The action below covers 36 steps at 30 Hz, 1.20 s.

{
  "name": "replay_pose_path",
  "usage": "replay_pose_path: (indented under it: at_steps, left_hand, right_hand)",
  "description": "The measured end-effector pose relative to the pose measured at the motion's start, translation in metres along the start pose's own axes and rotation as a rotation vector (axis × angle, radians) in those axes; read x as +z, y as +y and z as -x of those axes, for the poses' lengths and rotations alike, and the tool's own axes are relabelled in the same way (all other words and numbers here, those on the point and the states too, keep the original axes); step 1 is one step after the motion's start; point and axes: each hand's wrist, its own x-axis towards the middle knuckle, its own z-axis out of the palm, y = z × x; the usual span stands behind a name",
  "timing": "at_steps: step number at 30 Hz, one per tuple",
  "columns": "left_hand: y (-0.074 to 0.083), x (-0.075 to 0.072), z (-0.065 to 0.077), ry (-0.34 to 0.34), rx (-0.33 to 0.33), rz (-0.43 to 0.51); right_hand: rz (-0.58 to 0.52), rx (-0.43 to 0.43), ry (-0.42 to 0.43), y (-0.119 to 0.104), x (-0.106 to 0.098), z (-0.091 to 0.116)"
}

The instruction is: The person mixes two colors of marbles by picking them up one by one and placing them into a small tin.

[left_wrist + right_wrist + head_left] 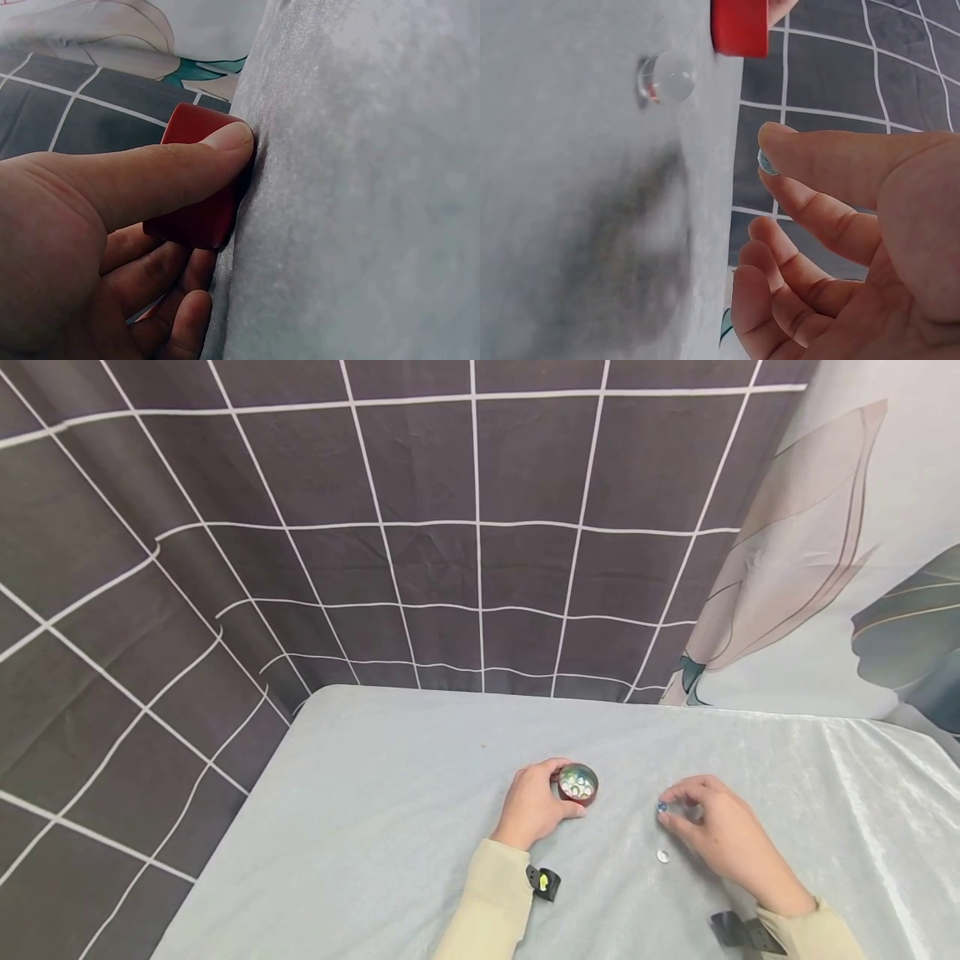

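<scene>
My left hand grips a small round red container, thumb on its near side and fingers around the far side. In the head view several clear, shiny marbles show inside it. The red wall stands on the cloth in the left wrist view. Off to the right, my right hand pinches a small bluish glass marble between thumb and index finger, above the cloth. A clear marble lies on the cloth just below that hand; its round shape is plain in the right wrist view.
A pale grey velvety cloth covers the table, slightly wrinkled at the right. Dark curtain with white grid lines hangs behind and to the left. A leaf-patterned light curtain hangs at the back right.
</scene>
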Motion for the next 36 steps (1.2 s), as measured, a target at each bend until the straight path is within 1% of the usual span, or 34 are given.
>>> replay_pose_path:
  at_steps: [9, 20, 36]
  left_hand:
    - [0.001, 0.000, 0.000, 0.000, -0.004, 0.010]
    - [0.002, -0.001, 0.001, 0.001, -0.008, 0.007]
    - [0.001, -0.001, 0.001, 0.007, -0.002, 0.004]
  right_hand:
    - [-0.012, 0.007, -0.012, -0.006, 0.001, -0.010]
    - [-0.043, 0.039, -0.055, -0.014, 0.000, -0.018]
    - [-0.049, 0.012, -0.020, -0.026, 0.006, -0.031]
